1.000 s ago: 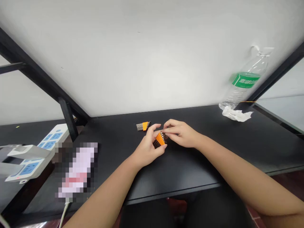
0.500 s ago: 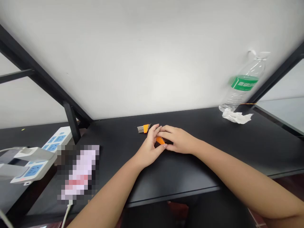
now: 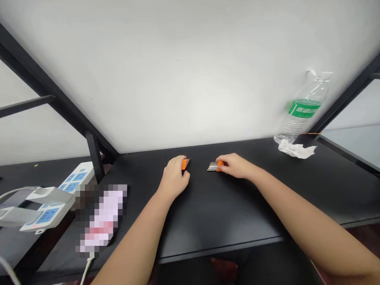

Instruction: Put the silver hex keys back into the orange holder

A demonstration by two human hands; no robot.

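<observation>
Left hand (image 3: 173,178), centre frame: fingers curled down narrow over the left key set (image 3: 185,163). The orange holder shows between thumb and forefinger, dark tips poke out to the right. The set sits on the table (image 3: 225,206), not lifted.

Right hand (image 3: 236,166), just right of centre: fingertips bunched on the orange end of the right key set (image 3: 214,166), with its silver metal ends fanned toward the left. Looks like a close pinch; can't tell how firm. This set is also flat on the table.

The two sets are apart, a bare strip of black tabletop between them, tips pointing at each other. Progress as it lies: both sets are down on the surface, each under its own hand. No keys are pulled loose that I can see.

Outward:
- Clear water bottle (image 3: 301,109) with a green label, upper right, against the white wall.
- Crumpled tissue (image 3: 297,149) at its foot.
- White-and-blue power strip (image 3: 69,182), lower left.
- Pixelated patch (image 3: 102,217) beside the strip, contents unreadable.
- Black frame post (image 3: 95,162) at the table's back left corner.
</observation>
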